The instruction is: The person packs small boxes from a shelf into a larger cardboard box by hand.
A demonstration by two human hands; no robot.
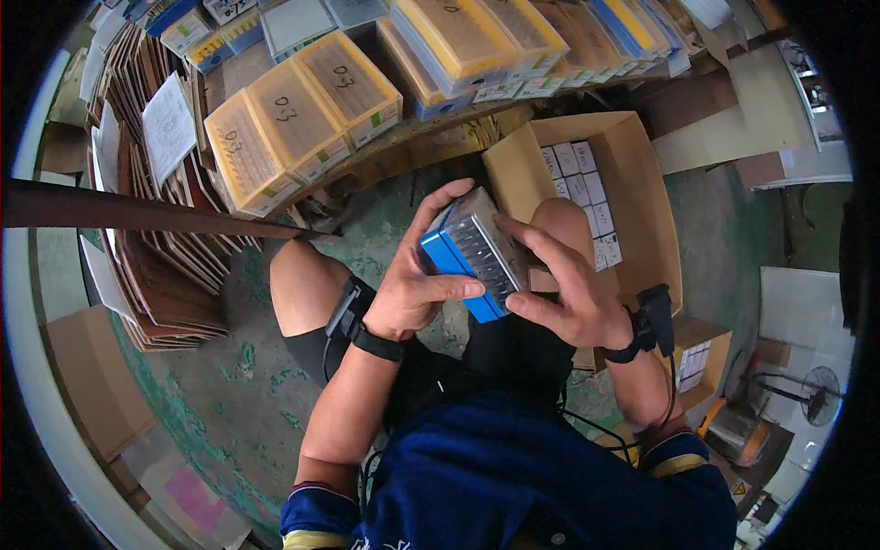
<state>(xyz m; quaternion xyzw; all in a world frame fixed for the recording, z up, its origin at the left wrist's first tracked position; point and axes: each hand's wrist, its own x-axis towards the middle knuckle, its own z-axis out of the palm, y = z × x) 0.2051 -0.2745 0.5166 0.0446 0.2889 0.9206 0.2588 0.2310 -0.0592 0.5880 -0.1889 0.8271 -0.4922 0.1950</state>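
Above my lap I hold a small blue plastic case with a clear cover, tilted, and dark rows of small items show inside it. My left hand is wrapped around its left side, the thumb lying across the blue part. From the right, my right hand grips the other end between thumb and fingers. What the small items are, I cannot make out. Just beyond my right knee stands an open cardboard carton with several small white boxes packed in it.
A workbench at the back carries several yellow-lidded clear cases and more stacked cases. Flat boards lean in a row at left, near a dark metal bar. A smaller carton and a fan stand at right.
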